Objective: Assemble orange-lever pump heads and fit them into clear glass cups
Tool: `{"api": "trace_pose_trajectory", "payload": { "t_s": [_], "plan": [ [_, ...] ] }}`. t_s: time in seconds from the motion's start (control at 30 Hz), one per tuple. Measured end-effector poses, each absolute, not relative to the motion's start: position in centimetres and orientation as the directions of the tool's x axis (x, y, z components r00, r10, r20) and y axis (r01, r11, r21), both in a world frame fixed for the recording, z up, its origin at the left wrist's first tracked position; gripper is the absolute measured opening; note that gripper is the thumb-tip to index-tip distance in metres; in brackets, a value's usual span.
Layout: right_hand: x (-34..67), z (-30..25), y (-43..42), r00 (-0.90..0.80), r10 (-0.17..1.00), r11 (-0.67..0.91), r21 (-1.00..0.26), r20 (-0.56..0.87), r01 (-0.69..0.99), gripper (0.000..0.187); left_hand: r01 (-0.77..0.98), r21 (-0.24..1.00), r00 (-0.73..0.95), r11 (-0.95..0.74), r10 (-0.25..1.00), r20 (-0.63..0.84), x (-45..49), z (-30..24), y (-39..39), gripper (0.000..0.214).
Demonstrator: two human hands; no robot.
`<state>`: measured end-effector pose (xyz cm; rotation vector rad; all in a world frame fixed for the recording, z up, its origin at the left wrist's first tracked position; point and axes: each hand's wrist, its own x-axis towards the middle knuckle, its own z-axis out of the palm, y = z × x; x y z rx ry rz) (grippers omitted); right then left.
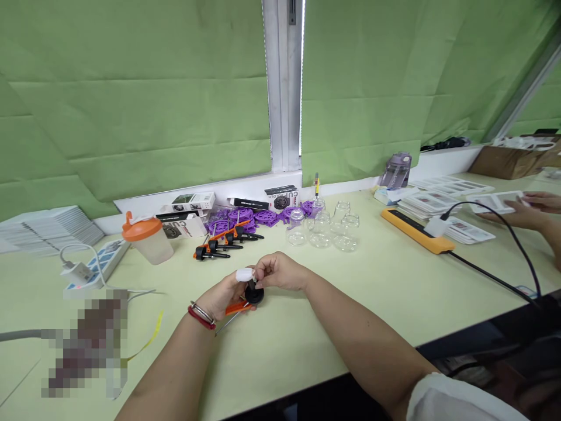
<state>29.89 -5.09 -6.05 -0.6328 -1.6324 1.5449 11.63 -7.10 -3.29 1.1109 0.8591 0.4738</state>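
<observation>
My left hand (pixel 219 298) is closed around a part with a round black piece (pixel 254 294), an orange strip (pixel 238 307) and a thin metal rod pointing down to the left. Something white (pixel 244 275) covers the tip of my left thumb. My right hand (pixel 278 271) pinches at the top of the black piece; its fingertips hide what exactly is between them. Just beyond my hands lie several similar black-and-orange parts (pixel 219 245) with metal rods.
Purple plastic pieces (pixel 239 219) and cup holder boxes (pixel 188 225) line the wall. Several clear glass jars (pixel 319 234) stand right of them. An orange-lidded cup (pixel 151 240) and white power strip (pixel 99 272) are left. Beside an orange power strip (pixel 414 231), another person's hands (pixel 526 213) hold a white item.
</observation>
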Motion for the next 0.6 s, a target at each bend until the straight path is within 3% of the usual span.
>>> {"api": "trace_pose_trajectory", "payload": {
  "t_s": [0.6],
  "plan": [
    [29.80,-6.22,-4.96,-0.576,0.797,0.123,-0.982,0.182,-0.140,0.031,0.084,0.919,0.596,0.386,0.720,-0.356,11.59,-3.29,-7.14,0.040]
  ]
}}
